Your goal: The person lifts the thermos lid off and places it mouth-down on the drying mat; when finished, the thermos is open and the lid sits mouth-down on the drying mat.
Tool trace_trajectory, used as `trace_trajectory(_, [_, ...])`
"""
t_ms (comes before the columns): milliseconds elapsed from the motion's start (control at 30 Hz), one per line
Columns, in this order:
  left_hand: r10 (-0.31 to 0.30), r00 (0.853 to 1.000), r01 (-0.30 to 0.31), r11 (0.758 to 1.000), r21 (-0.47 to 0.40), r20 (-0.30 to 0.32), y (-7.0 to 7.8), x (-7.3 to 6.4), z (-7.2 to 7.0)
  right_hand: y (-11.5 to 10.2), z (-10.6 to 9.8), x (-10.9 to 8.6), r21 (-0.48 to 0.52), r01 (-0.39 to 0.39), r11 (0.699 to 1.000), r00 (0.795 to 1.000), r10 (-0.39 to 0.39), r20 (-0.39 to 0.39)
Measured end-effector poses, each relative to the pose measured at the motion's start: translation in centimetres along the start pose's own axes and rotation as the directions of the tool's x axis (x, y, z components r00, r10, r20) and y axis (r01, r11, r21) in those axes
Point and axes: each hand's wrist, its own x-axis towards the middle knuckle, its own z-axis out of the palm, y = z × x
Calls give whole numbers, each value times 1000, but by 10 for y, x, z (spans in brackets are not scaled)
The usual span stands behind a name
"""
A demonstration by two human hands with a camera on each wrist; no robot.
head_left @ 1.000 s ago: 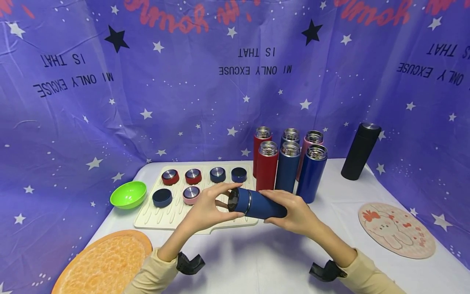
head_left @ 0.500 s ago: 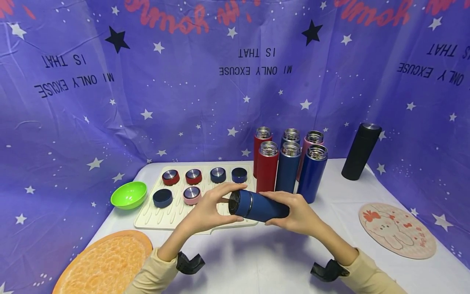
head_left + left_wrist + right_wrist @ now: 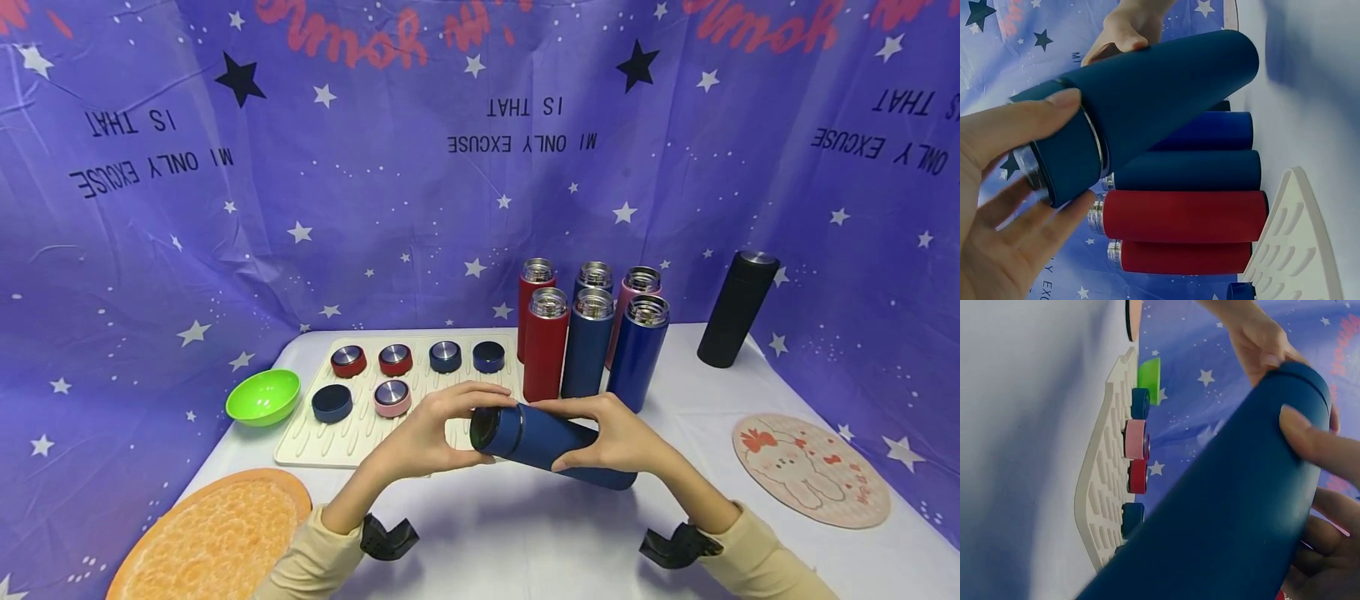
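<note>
A dark blue thermos flask (image 3: 555, 442) lies tilted in mid-air above the table, its top end to the left and its base lower to the right. Around the top section beyond a shiny metal ring, my left hand (image 3: 427, 433) holds it with thumb and fingers. My right hand (image 3: 611, 433) grips the flask's body, with the base showing past it. In the left wrist view the left thumb (image 3: 1063, 103) presses the top section, and a glossy end piece sticks out past it. The right wrist view shows the right thumb (image 3: 1297, 425) on the blue body.
Several lidless flasks stand behind, including a red one (image 3: 545, 350) and a blue one (image 3: 637, 358). Lids, such as a pink one (image 3: 392, 400), sit on a white tray (image 3: 315, 454). Around are a green bowl (image 3: 262, 398), orange mat (image 3: 217, 533), round mat (image 3: 810, 471) and black flask (image 3: 737, 308).
My right hand has shifted along the flask toward its top end, so the base now shows beyond it. The flask tilts more, base down. My left hand stays at the top end.
</note>
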Motion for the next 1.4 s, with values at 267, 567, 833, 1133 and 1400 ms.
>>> trace_trajectory(267, [-181, 975, 176, 983, -51, -132, 28, 6, -5, -4, 11, 3, -147, 50, 988, 987, -72, -147])
trace_trajectory(567, [-304, 931, 307, 952, -17, -202, 22, 5, -3, -1, 15, 3, -349, 114, 930, 958, -196, -207])
trace_trajectory(833, [-308, 927, 306, 951, -40, -216, -8, -4, -2, 6, 11, 3, -283, 103, 954, 959, -171, -226])
trace_trajectory(1133, [-330, 910, 334, 942, -29, -251, -5, -4, -8, 6, 10, 6, -218, 65, 974, 956, -123, -265])
trace_trajectory(1400, [-347, 895, 367, 930, 21, -279, -10, -7, -16, 7, 4, 1, -102, -4, 995, 947, -29, -319])
